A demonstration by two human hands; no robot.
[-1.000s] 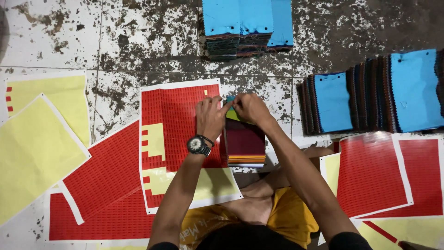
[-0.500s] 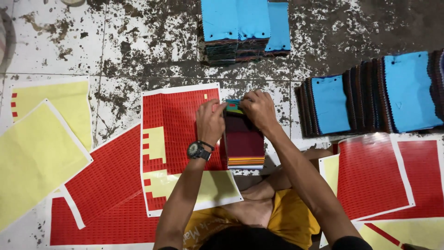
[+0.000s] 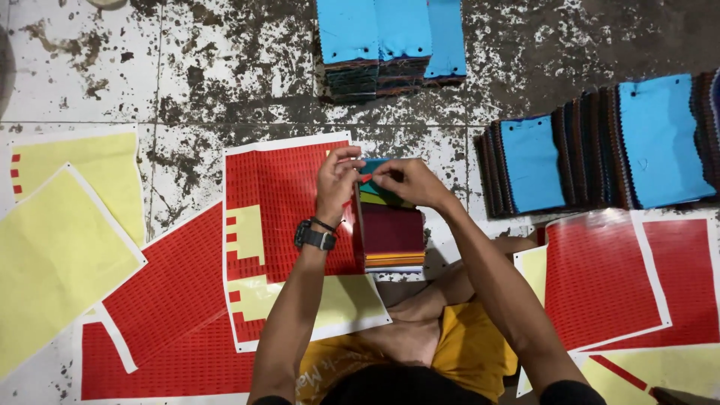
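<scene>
Above the stack of fabric swatches (image 3: 391,236) by the person's knees, the left hand (image 3: 335,180) and right hand (image 3: 405,182) pinched a small red sticker (image 3: 365,178), seemingly light, limp and tacky, best gripped by its edge.

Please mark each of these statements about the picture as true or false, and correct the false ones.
1. Both hands meet over a stack of cloth samples. True: the left hand and the right hand are together at its far end.
2. The left wrist is bare. False: it wears a dark wristwatch.
3. The sticker sheet under the left forearm is blue. False: it is red, with yellow gaps.
4. Stacks topped with blue cloth lie on the floor beyond the hands. True.
5. The floor is clean and shiny. False: it is stained and worn.
</scene>
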